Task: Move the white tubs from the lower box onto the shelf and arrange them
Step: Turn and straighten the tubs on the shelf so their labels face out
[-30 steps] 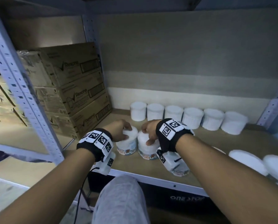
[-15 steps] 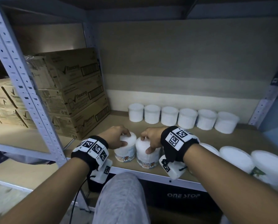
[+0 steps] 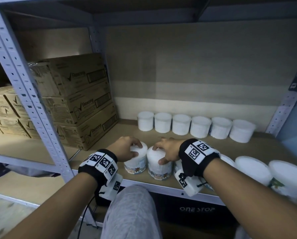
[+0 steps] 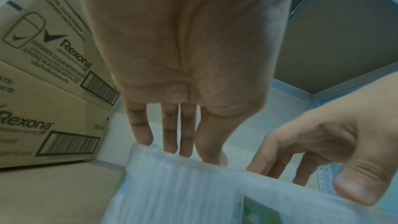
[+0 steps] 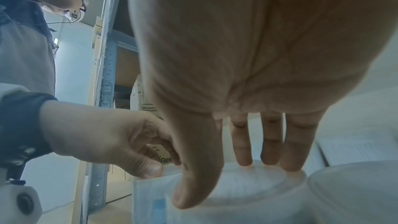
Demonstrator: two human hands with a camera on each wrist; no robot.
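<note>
Shelf (image 3: pixel 247 145): tubs (image 3: pixel 159 163) side by side under both hands (image 3: pixel 125 149).

The cotton-bud tubs (image 3: pixel 159 165) are translucent white plastic with a faintly ribbed, slightly glossy wall and a printed paper label low on the side, and the row of tubs at the back (image 3: pixel 196 125) looks the same matt-white plastic. The shelf board (image 3: pixel 230 147) is matt brown fibreboard with a smooth face, carried on pale painted metal uprights (image 3: pixel 25 94) punched with holes. The Rexona cartons (image 3: pixel 80 100) are plain brown corrugated cardboard, dull and printed in black, and the wristbands (image 3: pixel 196 154) are black cloth carrying smooth white printed marker plates.
</note>
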